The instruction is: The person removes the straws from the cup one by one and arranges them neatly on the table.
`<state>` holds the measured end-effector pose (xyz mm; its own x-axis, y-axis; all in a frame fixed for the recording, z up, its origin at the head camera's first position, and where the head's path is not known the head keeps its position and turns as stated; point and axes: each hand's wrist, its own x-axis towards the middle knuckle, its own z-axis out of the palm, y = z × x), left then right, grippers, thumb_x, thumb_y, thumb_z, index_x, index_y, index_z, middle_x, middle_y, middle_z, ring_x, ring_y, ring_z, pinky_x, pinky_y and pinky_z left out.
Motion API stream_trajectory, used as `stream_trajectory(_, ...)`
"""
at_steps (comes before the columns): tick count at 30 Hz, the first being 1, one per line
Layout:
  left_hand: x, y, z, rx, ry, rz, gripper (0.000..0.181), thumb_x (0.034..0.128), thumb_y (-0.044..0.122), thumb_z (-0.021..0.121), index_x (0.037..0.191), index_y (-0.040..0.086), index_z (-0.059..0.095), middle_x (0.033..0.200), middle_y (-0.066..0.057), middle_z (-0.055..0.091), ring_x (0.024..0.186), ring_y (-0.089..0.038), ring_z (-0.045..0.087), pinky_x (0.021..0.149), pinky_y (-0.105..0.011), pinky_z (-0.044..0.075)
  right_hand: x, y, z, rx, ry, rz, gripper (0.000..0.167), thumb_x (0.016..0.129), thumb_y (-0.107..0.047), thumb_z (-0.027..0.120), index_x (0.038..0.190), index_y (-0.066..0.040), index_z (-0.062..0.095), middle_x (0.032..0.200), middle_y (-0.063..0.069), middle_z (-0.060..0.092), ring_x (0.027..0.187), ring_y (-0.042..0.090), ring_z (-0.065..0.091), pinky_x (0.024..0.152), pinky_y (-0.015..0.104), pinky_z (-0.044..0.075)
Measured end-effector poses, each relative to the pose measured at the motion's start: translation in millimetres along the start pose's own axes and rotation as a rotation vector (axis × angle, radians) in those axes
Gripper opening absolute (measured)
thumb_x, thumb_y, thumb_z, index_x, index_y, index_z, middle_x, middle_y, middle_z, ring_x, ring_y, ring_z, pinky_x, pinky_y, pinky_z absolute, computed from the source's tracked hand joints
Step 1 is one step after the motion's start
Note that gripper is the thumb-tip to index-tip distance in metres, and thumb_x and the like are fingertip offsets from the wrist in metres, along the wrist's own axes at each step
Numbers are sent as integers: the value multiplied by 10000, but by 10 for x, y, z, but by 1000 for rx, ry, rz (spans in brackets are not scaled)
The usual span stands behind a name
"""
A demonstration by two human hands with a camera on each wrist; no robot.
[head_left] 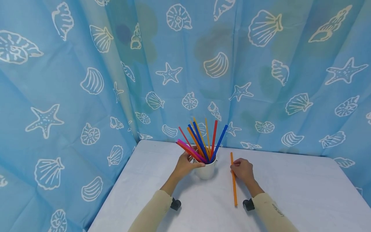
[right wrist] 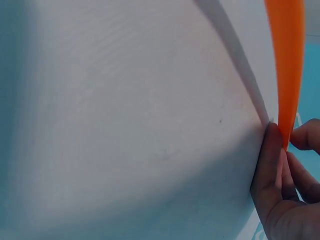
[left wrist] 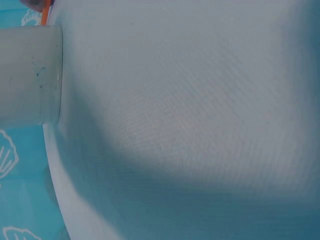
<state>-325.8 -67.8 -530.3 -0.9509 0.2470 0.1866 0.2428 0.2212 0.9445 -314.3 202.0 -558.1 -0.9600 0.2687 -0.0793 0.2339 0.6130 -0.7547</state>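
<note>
In the head view a white cup (head_left: 205, 172) stands upright on the table, holding several long straws in red, orange, blue and pink. The left hand (head_left: 185, 166) grips the cup at its left side near the rim, thumb across the front; its other fingers are partly hidden behind the straws. To the right of the cup, the right hand (head_left: 243, 168) pinches an orange straw (head_left: 234, 190) above its middle. That straw points away from the person, low over the table. The right wrist view shows thumb and fingers around the orange straw (right wrist: 289, 60).
A white cloth covers the table (head_left: 290, 180). Behind it and along its left side hangs a blue curtain (head_left: 185, 87) with white shell and starfish prints. A dark wrist device (head_left: 175, 204) sits at the left sleeve, another (head_left: 248, 204) at the right.
</note>
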Motion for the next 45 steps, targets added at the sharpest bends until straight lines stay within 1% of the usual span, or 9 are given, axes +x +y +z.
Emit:
stream_trajectory(5, 11, 17, -5, 0, -2, 4, 787, 749, 303, 859, 1425, 168, 479, 1450, 22, 489, 1343, -188, 445, 1083, -397, 377, 9, -20, 0, -17, -15, 9, 214, 881, -118, 680, 1031, 26, 625, 850, 126, 638, 679, 208, 584, 550, 221, 520)
stream_trajectory(10, 31, 29, -12, -1, 0, 7, 792, 741, 320, 863, 1423, 184, 483, 1451, 26, 488, 1343, -200, 446, 1078, -410, 383, 8, -37, -20, -27, -21, -13, 205, 895, -135, 678, 1016, 21, 625, 802, 108, 645, 655, 202, 591, 542, 222, 514)
stream_trajectory(18, 1, -42, -10, -5, 3, -3, 782, 731, 326, 869, 1407, 192, 501, 1433, 45, 504, 1338, -174, 449, 1081, -394, 382, -28, 18, 7, -34, -39, -24, 197, 906, -147, 674, 995, 25, 634, 744, 73, 636, 624, 184, 575, 547, 234, 520)
stream_trajectory(26, 5, -35, -21, -14, -7, 29, 763, 743, 296, 865, 1407, 195, 502, 1437, 38, 501, 1341, -180, 445, 1093, -413, 365, -60, 33, 29, -18, 11, -16, 210, 911, -167, 654, 977, 33, 654, 737, 84, 649, 616, 197, 585, 514, 216, 498)
stream_trajectory(29, -1, -28, -20, 1, -8, 37, 765, 754, 301, 856, 1417, 182, 494, 1440, 24, 500, 1342, -201, 448, 1088, -426, 370, -68, 30, 6, -10, 34, -23, 227, 914, -176, 639, 968, 42, 669, 736, 89, 654, 609, 201, 585, 524, 242, 513)
stream_trajectory(33, -24, -36, -6, 17, -13, 26, 776, 752, 310, 856, 1421, 164, 490, 1444, 9, 498, 1341, -217, 450, 1083, -424, 375, -70, 2, -59, -5, 75, -57, 255, 913, -186, 620, 966, 54, 686, 766, 112, 670, 628, 214, 588, 555, 293, 531)
stream_trajectory(36, -44, -51, 0, 14, -10, 15, 777, 747, 312, 860, 1416, 170, 492, 1445, 14, 496, 1341, -208, 448, 1084, -419, 374, -74, -74, -124, 14, 126, -105, 260, 915, -191, 611, 976, 49, 690, 811, 134, 687, 657, 225, 605, 573, 313, 540)
stream_trajectory(41, -27, -54, -6, -2, -4, 38, 767, 751, 314, 857, 1415, 186, 495, 1437, 56, 498, 1338, -154, 444, 1092, -397, 370, -71, -306, -246, 72, 217, -217, 264, 931, -230, 616, 1003, 9, 702, 861, 129, 696, 719, 238, 629, 611, 308, 537)
stream_trajectory(45, -6, -25, -13, -9, -4, 35, 781, 743, 308, 863, 1420, 181, 494, 1432, 84, 497, 1333, -117, 442, 1097, -370, 363, -112, -550, -324, 127, 225, -261, 266, 949, -256, 609, 1071, -35, 691, 934, 111, 687, 802, 239, 638, 683, 321, 555)
